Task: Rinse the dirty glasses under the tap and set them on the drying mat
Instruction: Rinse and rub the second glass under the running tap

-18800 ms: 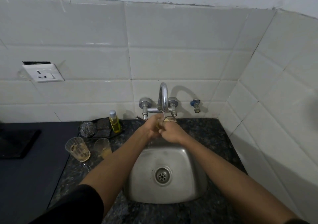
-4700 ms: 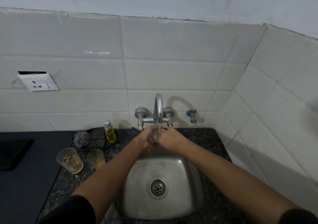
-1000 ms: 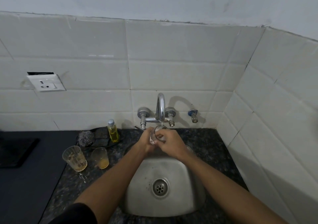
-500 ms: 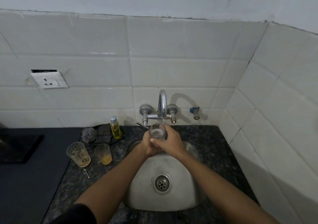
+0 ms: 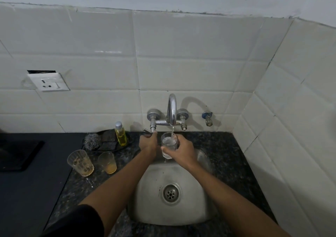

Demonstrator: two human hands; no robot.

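My right hand [image 5: 181,150] grips a clear glass [image 5: 168,144] upright under the chrome tap [image 5: 172,109]; a thin stream of water runs into it and it is nearly full. My left hand [image 5: 148,143] is off the glass and holds the tap's left lever handle [image 5: 148,131]. Two dirty glasses stand on the counter to the left: a ribbed one [image 5: 81,163] with brown residue and a smaller one [image 5: 107,162] with orange liquid at the bottom. A dark mat [image 5: 18,155] lies at the far left.
The steel sink [image 5: 154,191] with its drain lies below my hands. Behind the dirty glasses a black tray [image 5: 107,140] holds a steel scourer, sponges and a yellow soap bottle [image 5: 121,134]. White tiled walls close in behind and on the right.
My left hand has let go of the glass and moved left onto the tap lever. The right hand alone now holds the glass upright under the stream.
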